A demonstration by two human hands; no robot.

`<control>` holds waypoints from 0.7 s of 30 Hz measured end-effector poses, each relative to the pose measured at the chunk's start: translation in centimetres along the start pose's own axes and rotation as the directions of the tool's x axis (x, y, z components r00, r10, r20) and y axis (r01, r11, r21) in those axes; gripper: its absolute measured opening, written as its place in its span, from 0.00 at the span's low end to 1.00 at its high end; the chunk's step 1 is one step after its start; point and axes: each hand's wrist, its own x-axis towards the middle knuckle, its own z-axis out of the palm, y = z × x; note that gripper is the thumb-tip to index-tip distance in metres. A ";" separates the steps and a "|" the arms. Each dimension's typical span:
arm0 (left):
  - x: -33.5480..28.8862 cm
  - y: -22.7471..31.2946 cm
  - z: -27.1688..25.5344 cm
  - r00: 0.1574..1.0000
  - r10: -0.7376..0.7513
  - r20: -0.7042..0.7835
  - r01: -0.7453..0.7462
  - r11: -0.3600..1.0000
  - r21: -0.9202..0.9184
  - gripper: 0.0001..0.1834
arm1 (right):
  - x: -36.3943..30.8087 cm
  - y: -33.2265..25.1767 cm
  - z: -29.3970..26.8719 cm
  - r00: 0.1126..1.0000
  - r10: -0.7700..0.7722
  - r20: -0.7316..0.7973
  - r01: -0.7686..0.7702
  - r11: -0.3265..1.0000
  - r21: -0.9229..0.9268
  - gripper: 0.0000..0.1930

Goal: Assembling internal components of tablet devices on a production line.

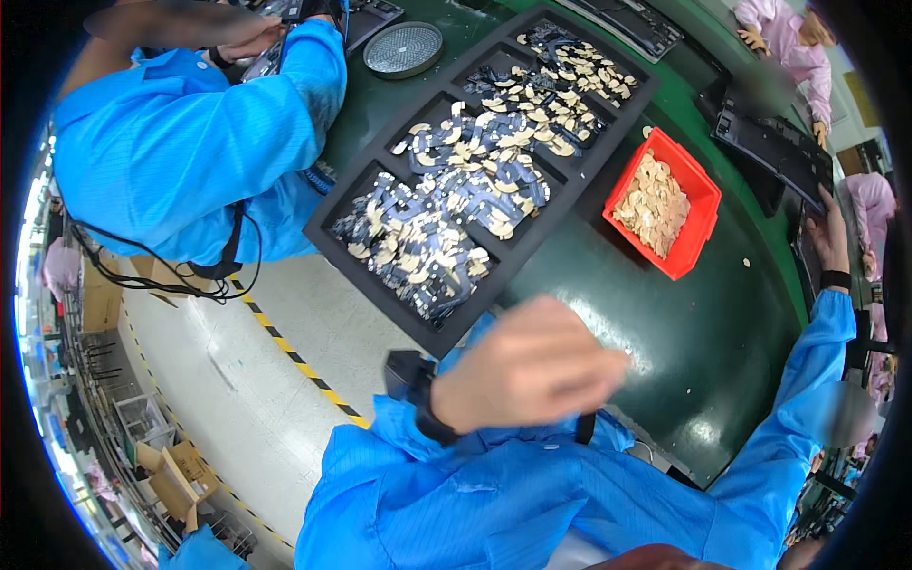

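My left hand (527, 366) is over the near edge of the green table, smeared by motion, so its fingers cannot be made out. It has a black device strapped at the wrist. At the far right, my right hand (832, 237) grips the near edge of a black laptop housing (774, 147), which is tilted up. Between my hands sits a red plastic bin (704, 201) with many small cream-coloured pieces (654, 204) in it. Left of the bin lies a long black foam tray (560, 211), its compartments filled with dark flex-cable parts (456, 180) bearing cream tabs.
A co-worker's blue sleeve (214, 133) reaches across the upper left, beside a round metal dish (404, 50). Another black laptop part (622, 24) lies at the far edge. People in pink work at the upper right. Several loose cream bits dot the green tabletop (693, 351).
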 end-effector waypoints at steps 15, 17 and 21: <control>5.1 -8.5 -10.8 0.911 -0.299 -0.285 0.409 0.562 0.719 0.20 | 2.3 6.2 10.5 0.950 0.223 -0.219 -0.302 0.838 -0.456 0.51; 6.4 -10.7 -11.0 0.857 -0.440 -0.268 0.473 0.468 0.746 0.21 | 2.6 6.4 11.3 0.953 0.220 -0.208 -0.291 0.855 -0.430 0.50; 6.1 -15.2 -11.1 0.881 -0.406 -0.242 0.447 0.548 0.707 0.22 | 2.4 6.3 12.1 0.955 0.165 -0.248 -0.225 0.944 -0.240 0.43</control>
